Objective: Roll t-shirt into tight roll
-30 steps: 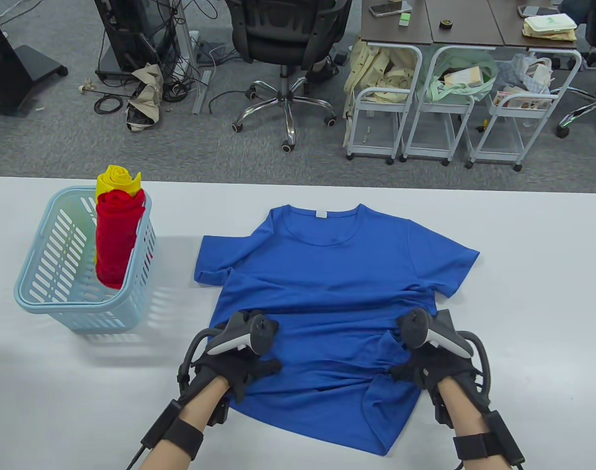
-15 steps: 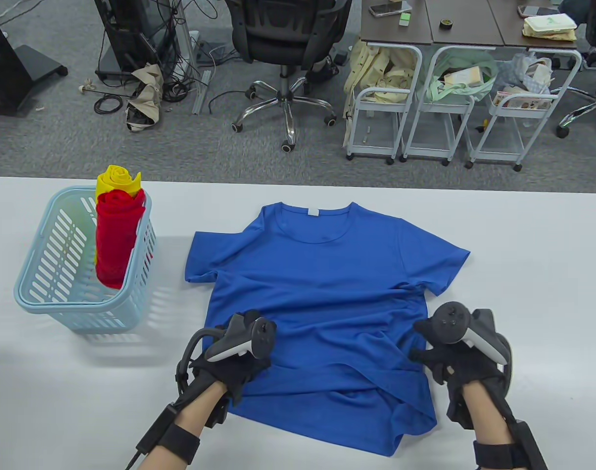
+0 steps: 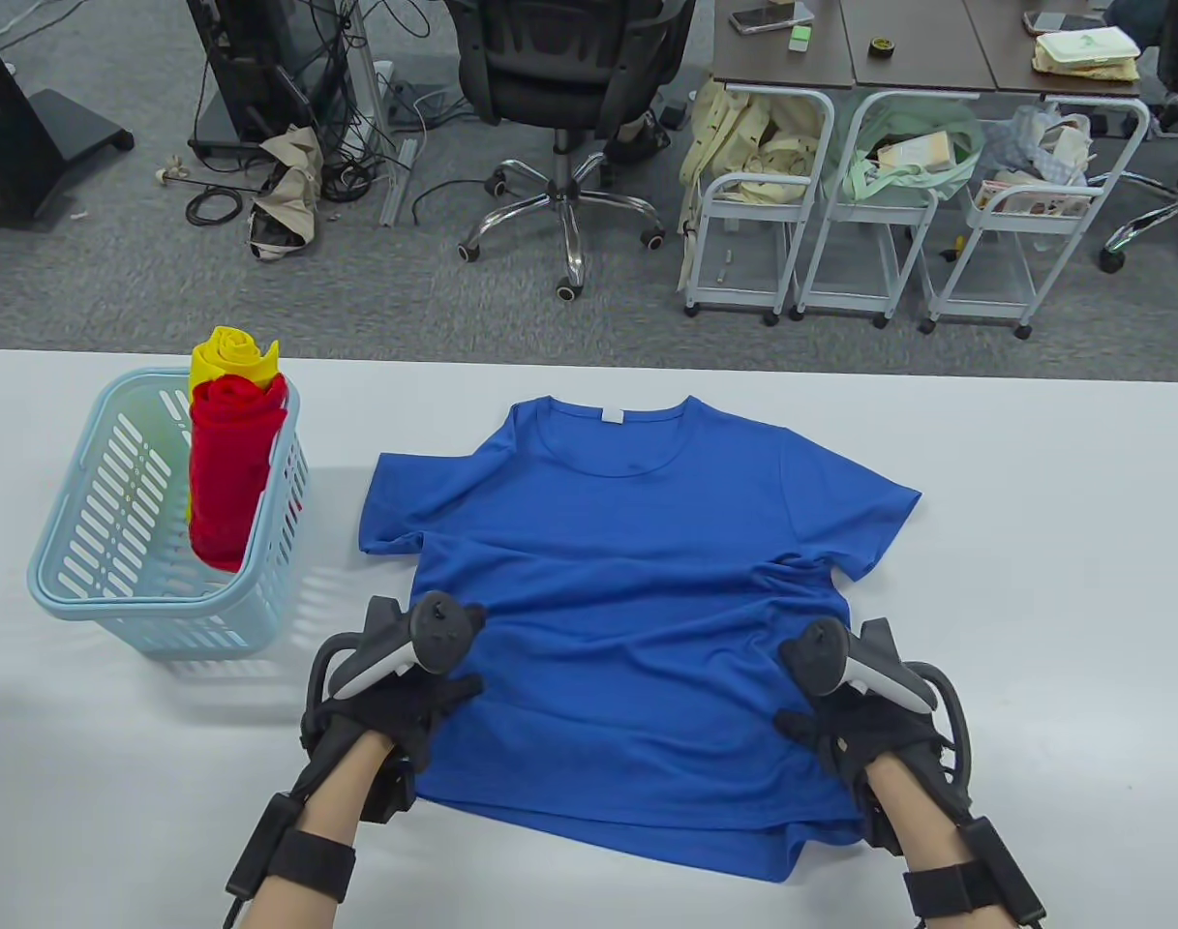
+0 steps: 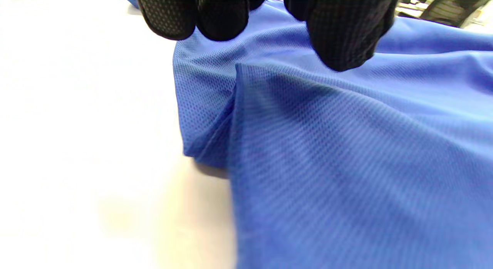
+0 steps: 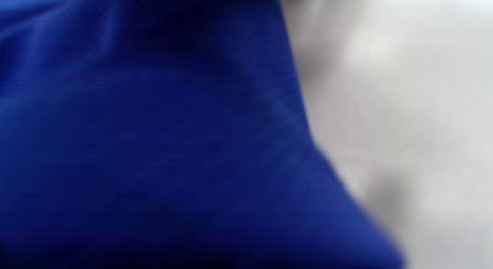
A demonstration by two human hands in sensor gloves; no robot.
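Since half a second ago our left hand [image 3: 409, 711] has slid outward to the left edge of the blue t-shirt [image 3: 637, 590], our right hand [image 3: 855, 731] has come back in onto the shirt's right side, and the folded-over hem near us has been pulled flat. The shirt lies spread face up on the white table [image 3: 1053, 581], collar away from us, both sleeves out to the sides, with a few creases across the middle.

In the left wrist view our gloved fingertips [image 4: 223, 14] hang just above the cloth at its edge, loosely bent and gripping nothing we can see; a small fold stands up in the fabric [image 4: 346, 165] below them. Our right hand rests on the cloth near the right side seam; its fingers are hidden under the tracker, and the right wrist view shows only blurred blue fabric [image 5: 154, 145] and table, so we cannot tell whether it pinches the shirt.

To the left of the shirt and apart from it stands a light blue basket [image 3: 95, 571]. In it a red rolled shirt [image 3: 232, 464] stands on end, with a yellow rolled shirt [image 3: 228, 356] behind it.
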